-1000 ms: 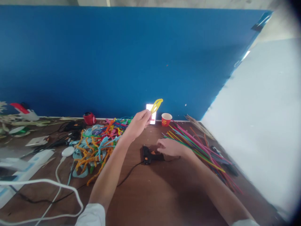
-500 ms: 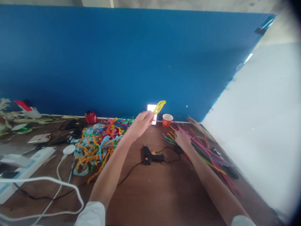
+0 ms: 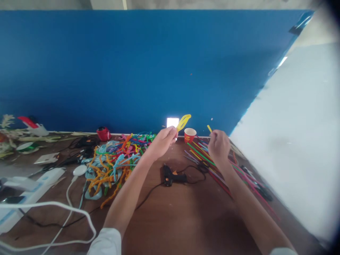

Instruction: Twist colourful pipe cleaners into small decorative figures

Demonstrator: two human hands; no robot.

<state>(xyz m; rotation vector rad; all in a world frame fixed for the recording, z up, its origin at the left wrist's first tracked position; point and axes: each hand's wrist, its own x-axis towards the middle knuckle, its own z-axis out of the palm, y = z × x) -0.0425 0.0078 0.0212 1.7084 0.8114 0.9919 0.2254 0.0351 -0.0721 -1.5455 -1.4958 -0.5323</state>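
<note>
My left hand (image 3: 165, 141) is closed on a looped yellow pipe cleaner (image 3: 183, 122), raised in front of a bright phone screen (image 3: 172, 122). To the right, my right hand (image 3: 219, 145) pinches another yellow pipe cleaner (image 3: 209, 128), whose tip sticks up past the fingers; the rest of it is hidden by the hand. Under and beside that hand lies a spread of straight pipe cleaners (image 3: 199, 153) in green, pink, red, yellow and purple. A black glue gun (image 3: 172, 176) rests on the table between my forearms.
A red paper cup (image 3: 189, 136) stands at the back near the blue partition (image 3: 148, 71). On the left are a tangled heap of coloured pipe cleaners (image 3: 108, 170), a red container (image 3: 103, 134), a white power strip (image 3: 32, 194) and white cables (image 3: 66, 205) crossing the brown table (image 3: 172, 219).
My right hand has lifted from the straight pipe cleaners and moved right, now with a yellow one in its fingers. The left hand has shifted slightly right, still holding the yellow loops.
</note>
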